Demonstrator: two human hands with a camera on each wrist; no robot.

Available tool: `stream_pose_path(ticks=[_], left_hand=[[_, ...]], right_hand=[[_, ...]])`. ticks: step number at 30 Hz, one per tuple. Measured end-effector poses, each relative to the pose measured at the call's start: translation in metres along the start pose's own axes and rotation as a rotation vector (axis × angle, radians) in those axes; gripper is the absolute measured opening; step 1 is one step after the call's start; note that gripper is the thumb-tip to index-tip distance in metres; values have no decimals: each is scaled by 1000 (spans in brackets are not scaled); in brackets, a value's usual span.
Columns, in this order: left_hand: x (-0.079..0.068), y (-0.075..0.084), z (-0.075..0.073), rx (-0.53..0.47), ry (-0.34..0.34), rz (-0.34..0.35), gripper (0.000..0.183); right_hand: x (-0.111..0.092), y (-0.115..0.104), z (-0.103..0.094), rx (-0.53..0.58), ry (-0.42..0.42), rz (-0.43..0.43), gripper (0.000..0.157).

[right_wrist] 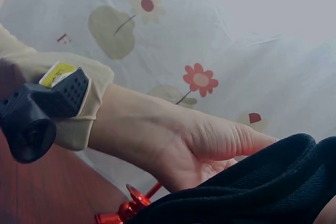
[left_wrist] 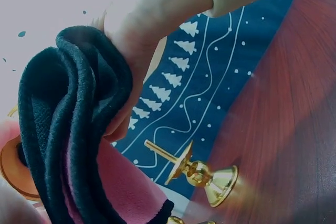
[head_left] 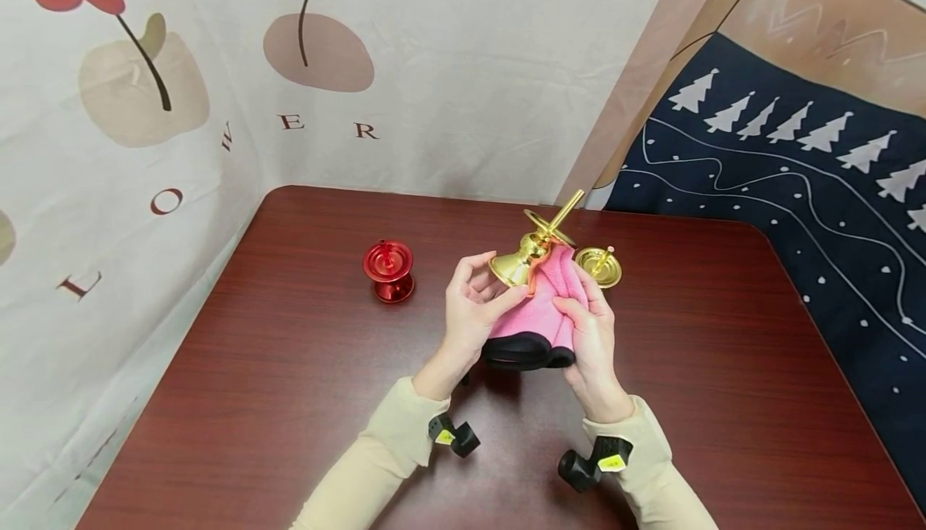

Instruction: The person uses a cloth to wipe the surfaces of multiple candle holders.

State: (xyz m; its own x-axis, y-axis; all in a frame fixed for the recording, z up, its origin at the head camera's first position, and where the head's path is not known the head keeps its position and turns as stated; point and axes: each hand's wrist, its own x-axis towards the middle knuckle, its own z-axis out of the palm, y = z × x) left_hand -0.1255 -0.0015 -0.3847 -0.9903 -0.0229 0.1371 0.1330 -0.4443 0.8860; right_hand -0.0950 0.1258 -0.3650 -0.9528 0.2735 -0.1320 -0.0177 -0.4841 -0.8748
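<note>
Dark table [head_left: 275, 401]: red holder [head_left: 389, 273], far holder [head_left: 606, 273], each dish [head_left: 376, 263] apparently spiked; left hand [head_left: 473, 305] pinches gold holder [head_left: 533, 248], right hand [head_left: 594, 330] grips cloth [head_left: 528, 319] against it.

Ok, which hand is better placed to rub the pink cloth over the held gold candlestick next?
Probably the right hand: it grips the black-edged pink cloth, which lies against the gold candlestick, while the left hand holds that candlestick's flared base.
</note>
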Motion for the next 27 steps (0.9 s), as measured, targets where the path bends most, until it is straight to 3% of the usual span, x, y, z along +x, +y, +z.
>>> stream_pose_path(ticks=[6, 10, 17, 22, 27], left_hand=[[-1, -2, 1, 35, 3, 87, 59], [2, -5, -2, 86, 29, 152, 59], [8, -4, -10, 108, 78, 156, 60], [6, -2, -13, 225, 68, 207, 60], [3, -3, -12, 303, 42, 270, 59]], right_hand=[[0, 4, -2, -123, -20, -35, 48], [-3, 3, -4, -255, -95, -98, 47], [-4, -8, -9, -413, -201, -456, 40], [-3, -12, -7, -554, -212, -728, 36], [0, -7, -2, -663, -238, -879, 40]])
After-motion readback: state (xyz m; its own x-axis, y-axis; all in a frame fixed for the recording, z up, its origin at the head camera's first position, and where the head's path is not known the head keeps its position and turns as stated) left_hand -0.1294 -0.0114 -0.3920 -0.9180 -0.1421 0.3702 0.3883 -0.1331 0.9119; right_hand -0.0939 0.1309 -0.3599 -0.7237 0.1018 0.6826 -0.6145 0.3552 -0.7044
